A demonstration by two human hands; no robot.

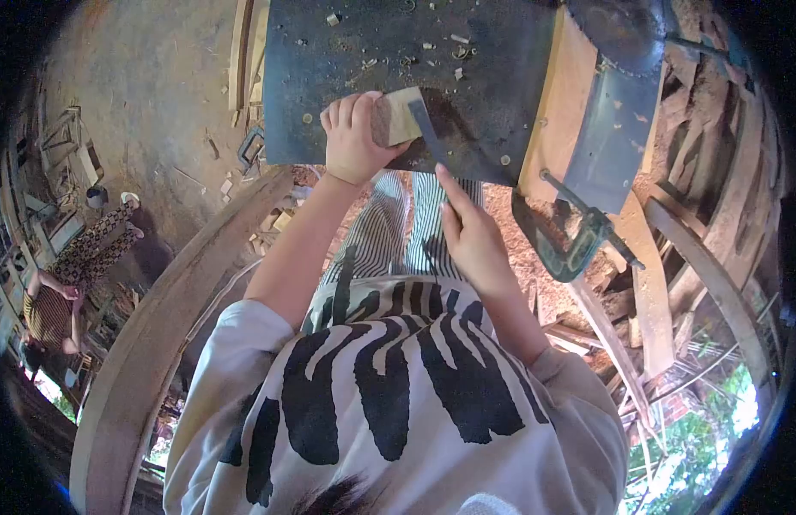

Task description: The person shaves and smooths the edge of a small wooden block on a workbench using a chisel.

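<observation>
A small pale wood block (pixel 405 118) is held just above the near edge of a dark metal table (pixel 346 51). My left hand (pixel 355 137) is wrapped round the block's left side. In my right hand (pixel 475 236) is a flat, narrow metal tool (pixel 427 130), its upper end against the block's right side. The index finger lies along the tool; its lower end is hidden in the hand.
A round saw blade (pixel 617 30) stands at the upper right. A green clamp (pixel 574 245) hangs at the table's right corner. Curved timber (pixel 149 343) lies at left, and another person (pixel 59 300) is at far left. Shavings dot the table.
</observation>
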